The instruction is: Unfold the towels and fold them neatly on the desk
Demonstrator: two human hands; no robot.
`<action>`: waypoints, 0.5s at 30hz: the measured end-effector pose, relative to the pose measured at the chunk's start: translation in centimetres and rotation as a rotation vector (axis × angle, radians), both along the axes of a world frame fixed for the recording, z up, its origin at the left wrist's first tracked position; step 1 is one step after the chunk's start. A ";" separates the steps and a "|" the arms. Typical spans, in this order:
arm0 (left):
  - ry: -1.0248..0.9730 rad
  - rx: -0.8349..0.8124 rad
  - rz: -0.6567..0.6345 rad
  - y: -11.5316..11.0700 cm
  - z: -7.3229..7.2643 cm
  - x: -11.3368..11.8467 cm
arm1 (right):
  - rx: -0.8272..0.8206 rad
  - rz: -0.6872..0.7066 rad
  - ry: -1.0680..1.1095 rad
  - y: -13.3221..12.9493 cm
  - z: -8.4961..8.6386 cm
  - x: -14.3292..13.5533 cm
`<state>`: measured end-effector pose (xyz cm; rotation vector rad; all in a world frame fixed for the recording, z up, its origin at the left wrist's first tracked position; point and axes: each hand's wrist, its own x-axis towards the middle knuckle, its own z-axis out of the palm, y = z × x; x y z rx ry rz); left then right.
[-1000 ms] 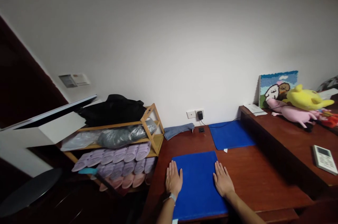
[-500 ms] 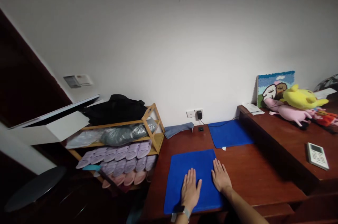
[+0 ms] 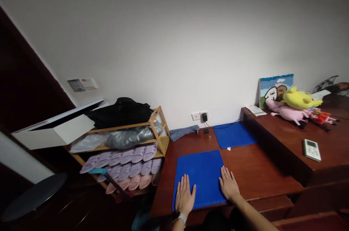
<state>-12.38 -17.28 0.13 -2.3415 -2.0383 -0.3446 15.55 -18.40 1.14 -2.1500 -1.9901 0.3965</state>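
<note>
Stool: dark round seat (image 3: 32, 196), lower left corner of the frame.
White box: open white box with a dark lid (image 3: 58, 125), left of centre, beside the rack.
Rack: bamboo shelf rack (image 3: 158, 129), left of centre. Black bag (image 3: 121, 111) on top; grey wrapped bundle (image 3: 128, 137) on the middle shelf; rows of lilac and pink slippers (image 3: 128, 165) below.
Wall fittings: switch panel (image 3: 82, 84) at left; socket with a black plug (image 3: 204, 117) at centre, low on the wall.
Grey-blue cloth: folded piece (image 3: 184, 132) lying by the wall, just right of the rack.
Platform: reddish-brown wooden surface (image 3: 256, 173), lower centre to right.
Left hand: left hand (image 3: 184, 196) flat, palm down, fingers spread a little; it rests on the near left part of the mat, lower centre of the frame. Band on the wrist.
Blue mat: near blue mat (image 3: 200, 176) lies flat on the platform, lower centre, its near edge close to the platform's front edge. Both hands touch it; most of it lies beyond the fingertips and between the two hands.
Right hand: right hand (image 3: 228, 185) flat, palm down, fingers slightly fanned; it covers the mat's near right edge, part on the mat, part on the wood.
Second mat: another blue mat (image 3: 233, 134) farther back, right of centre, near the wall; apart from the first.
Raised step: higher wooden ledge (image 3: 286, 140) at right. White remote (image 3: 312, 149) lies on it.
Far right: hooked-yarn picture (image 3: 268, 87) leaning on the wall; yellow plush (image 3: 298, 98) on top of a pink plush (image 3: 287, 113).
</note>
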 end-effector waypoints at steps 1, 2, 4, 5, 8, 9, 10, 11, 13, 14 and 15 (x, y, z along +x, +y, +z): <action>-0.003 -0.001 0.003 0.0 0.1 0.0 | 0.004 0.001 0.003 -0.6 0.0 0.0; -0.004 -0.003 0.009 0.0 0.2 0.0 | 0.005 0.001 0.006 -1.1 0.0 0.0; -0.007 -0.005 0.018 0.0 0.2 0.0 | 0.012 0.002 0.016 -1.7 0.1 0.1; -0.010 0.000 0.018 0.0 0.2 0.0 | 0.022 0.003 0.022 -1.9 0.1 0.1; -0.015 0.027 0.010 0.1 -0.2 -0.1 | 0.047 0.007 0.034 -2.1 0.3 0.2; -0.013 0.035 0.008 0.2 -0.3 -0.1 | 0.048 0.007 0.034 -2.1 0.3 0.2; -0.010 0.042 0.008 0.3 -0.4 -0.2 | 0.046 0.009 0.032 -2.1 0.4 0.2; -0.005 0.043 0.007 0.3 -0.5 -0.2 | 0.040 0.010 0.031 -2.1 0.5 0.1; 0.004 0.038 0.005 0.4 -0.5 -0.2 | 0.023 0.013 0.029 -2.0 0.8 0.1; 0.009 0.034 0.003 0.4 -0.5 -0.2 | 0.013 0.012 0.030 -1.9 0.9 0.1; 0.012 0.033 0.003 0.4 -0.4 -0.2 | 0.005 0.010 0.033 -1.9 1.0 0.1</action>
